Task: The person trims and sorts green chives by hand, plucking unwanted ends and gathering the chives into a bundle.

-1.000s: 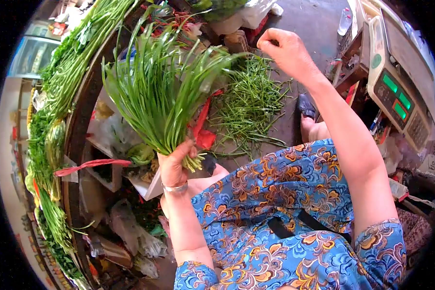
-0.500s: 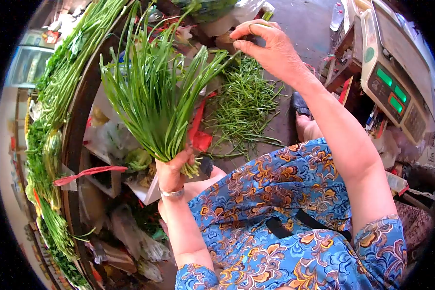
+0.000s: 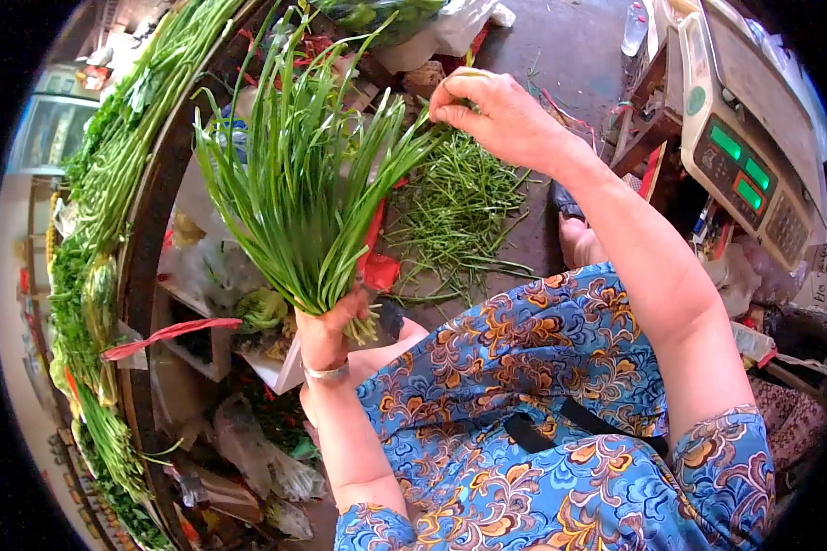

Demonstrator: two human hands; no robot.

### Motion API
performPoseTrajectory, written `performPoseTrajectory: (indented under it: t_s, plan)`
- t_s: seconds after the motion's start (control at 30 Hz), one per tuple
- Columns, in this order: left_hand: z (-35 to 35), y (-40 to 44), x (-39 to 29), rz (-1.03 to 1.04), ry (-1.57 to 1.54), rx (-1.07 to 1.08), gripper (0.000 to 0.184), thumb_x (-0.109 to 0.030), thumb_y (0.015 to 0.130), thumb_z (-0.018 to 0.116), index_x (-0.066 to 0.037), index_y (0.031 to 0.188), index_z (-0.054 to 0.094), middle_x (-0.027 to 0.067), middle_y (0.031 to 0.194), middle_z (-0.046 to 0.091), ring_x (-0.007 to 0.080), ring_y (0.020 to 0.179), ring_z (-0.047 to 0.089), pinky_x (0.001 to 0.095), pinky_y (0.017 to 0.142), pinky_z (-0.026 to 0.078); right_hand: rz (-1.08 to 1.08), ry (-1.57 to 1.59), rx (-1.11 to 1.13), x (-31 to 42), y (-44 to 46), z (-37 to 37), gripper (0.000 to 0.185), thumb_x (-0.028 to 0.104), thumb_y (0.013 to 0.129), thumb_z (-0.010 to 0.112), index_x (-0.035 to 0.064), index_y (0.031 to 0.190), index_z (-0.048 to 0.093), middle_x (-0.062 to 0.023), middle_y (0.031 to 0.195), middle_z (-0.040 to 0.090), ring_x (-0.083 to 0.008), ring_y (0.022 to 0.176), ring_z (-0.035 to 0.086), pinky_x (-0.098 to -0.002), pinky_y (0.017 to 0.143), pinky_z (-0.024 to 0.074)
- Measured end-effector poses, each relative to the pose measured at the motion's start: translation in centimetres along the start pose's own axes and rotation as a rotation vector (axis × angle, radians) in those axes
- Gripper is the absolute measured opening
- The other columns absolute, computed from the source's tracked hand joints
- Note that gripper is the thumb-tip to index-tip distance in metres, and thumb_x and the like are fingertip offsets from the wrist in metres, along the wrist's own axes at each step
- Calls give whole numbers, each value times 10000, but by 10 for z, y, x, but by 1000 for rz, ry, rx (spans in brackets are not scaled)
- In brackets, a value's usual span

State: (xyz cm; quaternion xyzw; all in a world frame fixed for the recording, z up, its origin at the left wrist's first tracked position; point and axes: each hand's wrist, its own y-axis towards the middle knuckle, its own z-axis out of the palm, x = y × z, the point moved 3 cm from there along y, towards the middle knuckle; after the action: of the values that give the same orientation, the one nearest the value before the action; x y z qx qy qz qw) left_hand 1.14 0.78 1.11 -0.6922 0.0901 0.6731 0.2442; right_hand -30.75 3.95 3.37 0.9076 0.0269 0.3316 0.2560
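Note:
My left hand (image 3: 324,332) is wrapped round the base of a thick bunch of green garlic chives (image 3: 299,202), whose long flat leaves fan upward. The cut stem ends stick out below the fist. At the right edge of the bunch, my right hand (image 3: 494,112) is closed in a pinch at the leaf tips; the exact contact is partly hidden by the fingers. On the floor under that hand lies a loose heap of thin green trimmings (image 3: 459,207).
A curved dark shelf edge (image 3: 138,266) runs down the left, with leafy greens (image 3: 124,184) piled along it. A digital scale (image 3: 744,165) with lit green displays stands on the right. Below the bunch are plastic bags (image 3: 248,441) and a red bag (image 3: 379,268).
My right hand has come down and slightly left to the leaf tips, its fingers closing together. My left hand keeps hold of the chives in nearly the same place.

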Motion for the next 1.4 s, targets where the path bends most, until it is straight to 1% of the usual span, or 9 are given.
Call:
performPoseTrajectory:
  t_s: [0.07, 0.43, 0.93, 1.07, 1.17, 1.23, 1.27, 1.33, 1.4]
  plan:
    - [-1, -1, 1, 5, -18, -4, 295, 5, 708, 680, 12, 979, 562, 86, 790, 579, 191, 579, 541, 310, 523, 437, 264, 220, 75, 0, 0, 0, 177, 136, 889, 599, 44, 1033, 644, -89, 942, 646, -189, 894, 621, -315, 829, 484]
    - [3, -5, -4, -32, 37, -33, 360, -3, 668, 674, -4, 1011, 565, 66, 801, 574, 171, 602, 531, 299, 514, 428, 297, 407, -39, -20, 2, 5, 193, 107, 950, 516, 28, 1081, 633, 16, 924, 628, -91, 844, 561, -244, 814, 471]
    - [-1, -4, -2, 20, 12, 53, 445, -111, 654, 764, -15, 1030, 547, 66, 810, 553, 173, 596, 524, 298, 499, 426, 280, 584, 215, -3, -6, -1, 248, 153, 944, 556, 76, 1174, 610, 38, 910, 599, -45, 765, 506, -217, 708, 448]
    - [-4, -4, 0, 3, 35, 43, 469, -127, 651, 780, -19, 1042, 543, 61, 809, 545, 175, 598, 517, 305, 503, 420, 293, 541, 318, -2, -7, 7, 208, 137, 941, 549, 77, 1120, 637, 17, 879, 623, -65, 763, 543, -241, 685, 480]
    - [-4, -4, 0, -18, -69, 54, 430, 43, 642, 724, 2, 1049, 592, 80, 833, 615, 174, 639, 580, 288, 527, 486, 281, 444, 302, -3, -6, 6, 173, 139, 928, 563, 47, 1049, 648, -5, 846, 640, -82, 726, 563, -272, 650, 498]
    - [-3, -4, 1, -3, 36, 44, 488, -168, 657, 797, -16, 1046, 545, 60, 808, 546, 175, 605, 519, 306, 503, 418, 125, 322, 242, -1, -6, 6, 162, 146, 912, 570, 15, 981, 634, -58, 835, 656, -132, 688, 597, -312, 627, 505]
    - [-4, -4, 3, -4, 36, 45, 488, -168, 657, 797, -16, 1046, 545, 60, 808, 546, 175, 605, 519, 306, 503, 418, 126, 322, 241, -1, -7, 7, 162, 146, 912, 570, 15, 981, 634, -58, 835, 656, -132, 688, 597, -312, 627, 505]
    - [-5, -3, 4, 32, -22, 68, 493, -195, 664, 801, -12, 1045, 548, 63, 810, 552, 175, 608, 524, 308, 498, 423, 144, 128, 257, 2, -6, 8, 191, 181, 887, 546, 13, 880, 636, -186, 878, 662, -362, 820, 637, -432, 727, 504]
    - [-1, -4, 2, 39, -11, 72, 489, -193, 665, 792, -9, 1048, 548, 65, 811, 556, 174, 604, 525, 308, 497, 426, 118, 19, 184, 0, -7, 15, 172, 150, 894, 530, 3, 914, 616, -180, 891, 661, -346, 811, 640, -429, 703, 497]
